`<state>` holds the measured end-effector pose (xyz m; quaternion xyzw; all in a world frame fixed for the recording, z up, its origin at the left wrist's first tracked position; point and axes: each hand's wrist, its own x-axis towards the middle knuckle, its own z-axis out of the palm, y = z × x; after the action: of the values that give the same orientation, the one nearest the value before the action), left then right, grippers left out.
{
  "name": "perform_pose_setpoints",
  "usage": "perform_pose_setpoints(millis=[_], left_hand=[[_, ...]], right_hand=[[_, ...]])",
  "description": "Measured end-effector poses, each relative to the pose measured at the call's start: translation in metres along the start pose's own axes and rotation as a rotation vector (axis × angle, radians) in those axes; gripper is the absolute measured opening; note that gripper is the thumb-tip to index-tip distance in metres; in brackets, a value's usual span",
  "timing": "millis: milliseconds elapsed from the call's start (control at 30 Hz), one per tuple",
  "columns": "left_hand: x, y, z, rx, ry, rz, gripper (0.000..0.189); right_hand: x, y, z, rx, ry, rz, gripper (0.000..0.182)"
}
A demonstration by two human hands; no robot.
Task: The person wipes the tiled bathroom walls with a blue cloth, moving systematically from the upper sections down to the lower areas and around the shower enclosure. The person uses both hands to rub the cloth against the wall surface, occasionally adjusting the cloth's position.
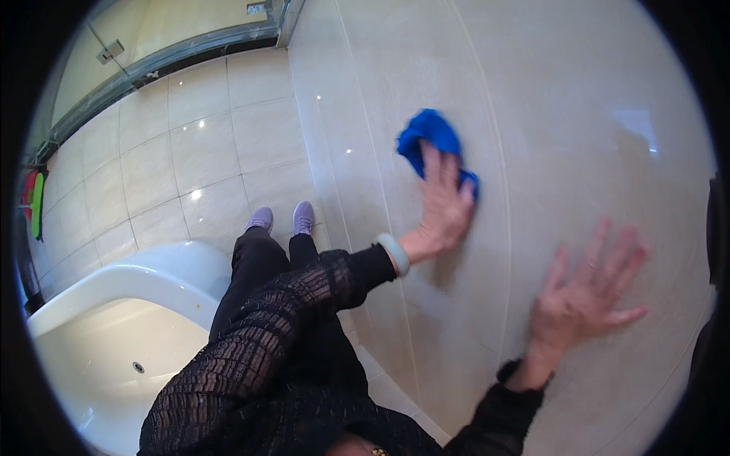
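Note:
My left hand (445,216), with a pale bangle at its wrist, presses a crumpled blue cloth (436,134) against the glossy beige tiled wall (542,142). Its fingers lie over the cloth, which sticks out beyond the fingertips. Lower right, my right hand (587,285) is spread against the same wall with its fingers apart and nothing in it. Both hands are slightly blurred. Black sleeves cover both arms, the left one partly see-through.
A white tub or basin (137,279) with a drain stands at the lower left, close to my legs. Lilac shoes (303,218) stand on the tiled floor (211,148). A glass partition (148,23) is at the upper left; a green brush or broom head (37,205) is at the far left.

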<state>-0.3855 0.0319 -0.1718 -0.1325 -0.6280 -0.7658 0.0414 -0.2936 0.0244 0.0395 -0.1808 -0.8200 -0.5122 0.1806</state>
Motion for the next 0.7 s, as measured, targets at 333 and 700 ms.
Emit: perform_pose_setpoints(millis=[333,700], left_hand=[[0.060,-0.057,-0.019,0.054,0.057,0.135,0.056],[-0.015,-0.045,-0.013,-0.061,-0.045,0.078,0.069]], right_hand=[[0.024,-0.125,0.051,0.263,-0.053,-0.105,0.055],[0.024,-0.134,0.055,0.219,-0.009,-0.077,0.054]])
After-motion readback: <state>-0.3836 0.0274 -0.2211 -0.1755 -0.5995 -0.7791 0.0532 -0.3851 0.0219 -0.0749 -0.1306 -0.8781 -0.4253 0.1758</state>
